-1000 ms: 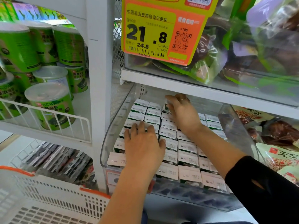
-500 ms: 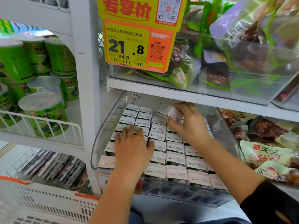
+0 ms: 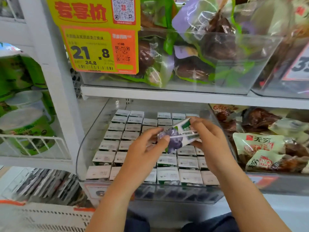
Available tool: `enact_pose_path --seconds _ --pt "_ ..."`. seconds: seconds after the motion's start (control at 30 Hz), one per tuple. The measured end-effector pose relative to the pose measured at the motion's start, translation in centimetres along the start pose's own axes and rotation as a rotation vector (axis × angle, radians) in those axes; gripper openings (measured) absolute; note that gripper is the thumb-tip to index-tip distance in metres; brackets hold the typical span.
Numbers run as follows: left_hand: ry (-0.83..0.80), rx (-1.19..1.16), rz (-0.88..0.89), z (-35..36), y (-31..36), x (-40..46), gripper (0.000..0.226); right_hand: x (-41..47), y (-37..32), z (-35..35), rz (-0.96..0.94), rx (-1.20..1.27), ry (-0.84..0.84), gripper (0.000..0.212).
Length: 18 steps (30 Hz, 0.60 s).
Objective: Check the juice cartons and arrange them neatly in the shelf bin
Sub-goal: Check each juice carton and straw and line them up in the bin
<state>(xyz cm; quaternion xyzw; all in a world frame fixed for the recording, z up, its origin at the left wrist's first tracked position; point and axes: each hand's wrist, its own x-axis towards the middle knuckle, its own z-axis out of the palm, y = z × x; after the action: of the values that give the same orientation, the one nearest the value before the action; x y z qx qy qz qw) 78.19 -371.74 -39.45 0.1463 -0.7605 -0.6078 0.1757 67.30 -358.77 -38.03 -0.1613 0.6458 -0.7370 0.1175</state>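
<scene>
Both hands hold one juice carton (image 3: 179, 137) tilted above the clear shelf bin (image 3: 87, 148). The left hand (image 3: 143, 153) pinches its near-left end; the right hand (image 3: 209, 138) grips its far-right end. Rows of cartons (image 3: 115, 136) stand upright below.

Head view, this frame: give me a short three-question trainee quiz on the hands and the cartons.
1. True or false: both hands, left and right, hold the small white carton with the purple fruit print.
2. Where is that carton? A) standing in a row B) lifted above the rows C) in the basket
3. Fill in: the white-topped cartons stand in rows inside the clear plastic ___.

Key: 1 true; 2 B; 3 bin
</scene>
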Motion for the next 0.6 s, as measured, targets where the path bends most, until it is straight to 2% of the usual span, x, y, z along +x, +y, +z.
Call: enact_pose_path --seconds 0.07,0.17,0.3,0.37,0.5,0.6 --pt "-0.038 -0.131 -0.048 0.1 0.2 0.2 0.036 -0.3 -0.2 -0.4 0.054 0.058 -0.076 0.019" --pt "-0.155 -0.19 -0.121 0.4 0.3 0.4 0.03 -0.7 -0.1 -0.5 0.075 0.035 -0.168 0.023" --pt "-0.217 -0.287 -0.208 0.7 0.3 0.7 0.033 -0.8 0.0 -0.6 0.109 0.077 -0.159 0.021" --pt "-0.207 -0.341 -0.222 0.8 0.3 0.8 0.033 -0.8 0.0 -0.7 0.117 0.104 -0.131 0.022" --pt "-0.134 -0.486 -0.261 1.1 0.3 0.8 0.041 -0.9 0.1 -0.8 0.153 0.083 -0.164 0.044" --pt "-0.044 -0.571 -0.29 1.2 0.2 0.9 0.036 -1.0 0.2 -0.7 0.174 0.072 -0.179 0.046"
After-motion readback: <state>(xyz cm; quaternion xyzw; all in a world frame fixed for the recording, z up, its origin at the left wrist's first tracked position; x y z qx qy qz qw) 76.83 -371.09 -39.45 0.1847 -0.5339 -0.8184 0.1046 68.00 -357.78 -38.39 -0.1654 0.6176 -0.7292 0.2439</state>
